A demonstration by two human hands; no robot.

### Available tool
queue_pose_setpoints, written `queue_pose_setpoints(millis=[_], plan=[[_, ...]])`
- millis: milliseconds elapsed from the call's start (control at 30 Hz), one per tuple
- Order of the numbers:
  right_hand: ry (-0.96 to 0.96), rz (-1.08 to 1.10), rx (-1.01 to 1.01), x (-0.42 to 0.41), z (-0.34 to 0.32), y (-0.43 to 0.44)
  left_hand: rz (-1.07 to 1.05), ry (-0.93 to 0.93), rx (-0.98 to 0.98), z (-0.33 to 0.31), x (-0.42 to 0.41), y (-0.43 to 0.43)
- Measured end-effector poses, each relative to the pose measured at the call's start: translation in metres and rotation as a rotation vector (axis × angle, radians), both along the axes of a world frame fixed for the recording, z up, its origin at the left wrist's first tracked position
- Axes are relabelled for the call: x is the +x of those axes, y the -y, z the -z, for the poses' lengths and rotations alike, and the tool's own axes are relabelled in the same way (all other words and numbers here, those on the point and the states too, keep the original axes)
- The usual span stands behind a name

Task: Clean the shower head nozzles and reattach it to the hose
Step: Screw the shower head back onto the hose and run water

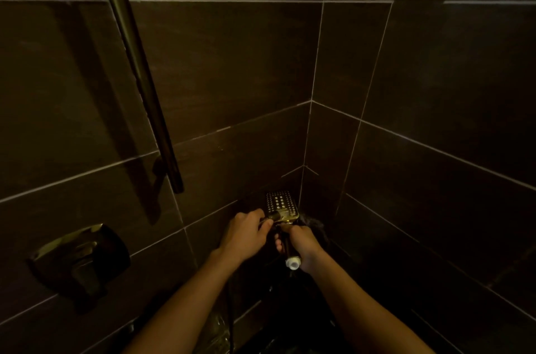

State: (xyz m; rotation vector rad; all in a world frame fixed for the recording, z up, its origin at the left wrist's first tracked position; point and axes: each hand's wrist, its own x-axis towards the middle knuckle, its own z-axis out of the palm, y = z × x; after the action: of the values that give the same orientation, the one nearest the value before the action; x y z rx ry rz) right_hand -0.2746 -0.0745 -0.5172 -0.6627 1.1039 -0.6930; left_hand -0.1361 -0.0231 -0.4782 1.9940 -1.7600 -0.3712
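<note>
Shower head [280,203]: being held low in the tiled corner, nozzle face turned up toward the camera.
Right hand [303,246]: fingers wrapping tight around the handle, its white threaded end [292,263] pointing at the camera.
Left hand [246,233]: fingertips pinching at the neck just below the nozzles; whether a tool is between them, I cannot tell.
Hose [231,316]: a thin dark line hanging below, apart from the handle.
Progress: cleaning seems to be going on; 1 step, reattaching, is looking undone.
</note>
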Motion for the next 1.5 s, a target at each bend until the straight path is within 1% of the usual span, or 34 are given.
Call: queue_pose_setpoints(millis=[167,467,600,700,800,933,1133,1233,1367,1500], plan=[[0.021,-0.017,0.008,-0.004,-0.002,-0.001,0.023,-0.013,0.025,0.0,0.002,-0.002],[-0.024,0.001,0.052,-0.003,0.003,-0.002,-0.101,0.026,0.013,0.012,0.02,-0.011],[-0.027,-0.009,0.036,0.002,0.0,-0.007,-0.094,0.025,0.023,0.01,0.019,-0.011],[-0.063,-0.013,0.011,0.008,-0.001,-0.01,-0.095,0.026,0.016,0.008,0.016,-0.009],[-0.076,-0.019,0.008,0.013,0.001,-0.01,-0.134,0.035,0.03,0.006,0.018,-0.005],[-0.074,-0.039,-0.002,0.013,0.0,-0.011,-0.199,0.024,0.051,0.002,0.028,0.003],[-0.052,-0.059,0.005,0.013,-0.003,-0.01,-0.175,0.012,0.027,-0.007,0.031,0.015],[-0.048,-0.069,0.006,0.012,-0.005,-0.009,-0.205,0.014,0.049,-0.006,0.038,0.021],[-0.026,-0.075,0.024,0.012,-0.008,-0.006,-0.194,-0.004,0.067,-0.007,0.038,0.027],[-0.033,-0.082,0.028,0.011,-0.008,-0.003,-0.273,0.018,0.082,-0.004,0.041,0.033]])
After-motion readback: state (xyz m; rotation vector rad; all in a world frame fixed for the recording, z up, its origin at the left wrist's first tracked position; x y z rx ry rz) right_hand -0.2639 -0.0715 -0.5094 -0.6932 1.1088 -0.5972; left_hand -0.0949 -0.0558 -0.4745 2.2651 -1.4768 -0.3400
